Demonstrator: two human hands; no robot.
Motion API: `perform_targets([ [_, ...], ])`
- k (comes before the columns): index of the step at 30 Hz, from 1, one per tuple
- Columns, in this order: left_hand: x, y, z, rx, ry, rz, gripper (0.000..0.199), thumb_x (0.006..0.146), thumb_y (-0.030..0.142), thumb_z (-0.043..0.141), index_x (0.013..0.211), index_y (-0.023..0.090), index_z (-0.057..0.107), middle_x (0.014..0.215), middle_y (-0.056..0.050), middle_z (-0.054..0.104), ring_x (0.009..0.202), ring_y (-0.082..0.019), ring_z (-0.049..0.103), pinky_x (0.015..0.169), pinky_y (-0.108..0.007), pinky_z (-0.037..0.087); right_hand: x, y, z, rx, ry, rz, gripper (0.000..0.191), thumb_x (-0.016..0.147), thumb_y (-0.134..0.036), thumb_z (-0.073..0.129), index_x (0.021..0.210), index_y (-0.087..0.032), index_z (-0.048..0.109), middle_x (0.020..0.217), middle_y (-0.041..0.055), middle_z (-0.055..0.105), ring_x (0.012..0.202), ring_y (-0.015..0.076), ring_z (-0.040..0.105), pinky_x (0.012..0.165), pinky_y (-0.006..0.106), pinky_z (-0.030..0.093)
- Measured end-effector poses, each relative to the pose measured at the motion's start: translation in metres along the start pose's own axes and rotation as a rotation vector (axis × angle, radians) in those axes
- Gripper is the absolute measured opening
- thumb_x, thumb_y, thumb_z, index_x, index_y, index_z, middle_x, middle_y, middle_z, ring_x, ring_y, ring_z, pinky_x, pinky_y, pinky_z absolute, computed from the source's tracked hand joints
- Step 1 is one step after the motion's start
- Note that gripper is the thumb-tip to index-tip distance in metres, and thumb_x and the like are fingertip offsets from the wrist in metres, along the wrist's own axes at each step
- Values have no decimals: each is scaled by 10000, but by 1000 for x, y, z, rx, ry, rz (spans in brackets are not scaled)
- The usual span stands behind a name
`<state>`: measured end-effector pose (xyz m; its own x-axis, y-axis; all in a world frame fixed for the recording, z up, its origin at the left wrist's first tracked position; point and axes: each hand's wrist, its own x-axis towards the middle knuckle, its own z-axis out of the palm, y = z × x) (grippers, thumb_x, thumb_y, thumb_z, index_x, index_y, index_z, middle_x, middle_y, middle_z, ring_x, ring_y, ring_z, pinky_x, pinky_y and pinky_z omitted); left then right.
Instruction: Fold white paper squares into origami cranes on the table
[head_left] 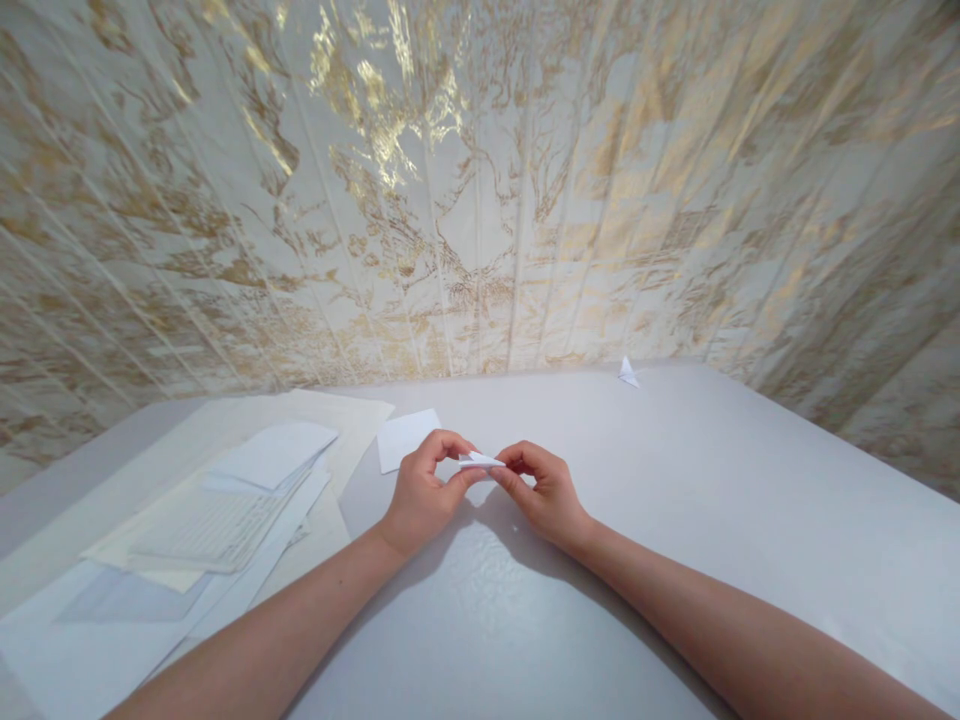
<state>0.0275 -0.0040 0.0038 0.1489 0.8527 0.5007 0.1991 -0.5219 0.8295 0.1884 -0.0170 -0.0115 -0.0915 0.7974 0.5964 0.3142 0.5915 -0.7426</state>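
Between my two hands, just above the white table [525, 640], is a small piece of folded white paper [481, 461]. My left hand [431, 490] pinches its left end between thumb and fingers. Its right end is caught in the thumb and fingertips of my right hand [541, 492]. Parts of the paper are covered by the fingers, so its full shape cannot be made out. Behind my left hand a white paper sheet [403, 437] lies flat on the table.
A loose pile of papers [262, 455] spreads over the left side, with a printed sheet [214, 525] among them. Near the back edge at right stands a small folded paper triangle [628, 373]. A gold-patterned wall covering [480, 220] rises behind the table.
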Motion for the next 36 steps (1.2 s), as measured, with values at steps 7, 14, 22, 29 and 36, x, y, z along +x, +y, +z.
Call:
perform_targets([
  [7, 1, 3, 0, -156, -39, -218, 165, 670, 247, 658, 816, 178, 626, 741, -3, 632, 699, -143, 565, 661, -270, 459, 0, -1, -2, -71, 52, -70, 149, 804, -295, 568, 719, -177, 601, 640, 22, 621, 570, 122, 564, 556, 241, 484],
  [14, 1, 4, 2, -227, -32, -324, 52, 648, 221, 648, 677, 179, 661, 624, 15, 623, 586, -117, 527, 579, -246, 416, 0, -1, -2, -106, 23, -113, 143, 807, -279, 563, 716, -174, 598, 638, 22, 612, 580, 122, 567, 565, 235, 478],
  [22, 2, 9, 3, -298, -17, -373, 121, 680, 259, 603, 678, 158, 671, 655, -19, 655, 610, -142, 545, 608, -273, 429, 0, -5, -3, -134, 21, -125, 168, 815, -279, 543, 686, -178, 581, 619, 14, 602, 569, 120, 554, 560, 235, 456],
  [29, 1, 5, 2, -209, -47, -243, 89, 702, 240, 603, 724, 196, 677, 761, -21, 676, 760, -178, 589, 746, -309, 449, 0, -8, -5, -143, 21, -184, 174, 816, -248, 539, 654, -188, 564, 610, 18, 603, 579, 133, 558, 575, 258, 446],
  [36, 3, 7, -2, -127, -131, -85, 56, 678, 178, 622, 623, 180, 612, 756, -24, 644, 782, -178, 585, 818, -326, 437, 0, -11, -5, -95, -56, -228, 159, 831, -266, 530, 707, -195, 600, 661, 39, 629, 641, 151, 574, 637, 291, 463],
])
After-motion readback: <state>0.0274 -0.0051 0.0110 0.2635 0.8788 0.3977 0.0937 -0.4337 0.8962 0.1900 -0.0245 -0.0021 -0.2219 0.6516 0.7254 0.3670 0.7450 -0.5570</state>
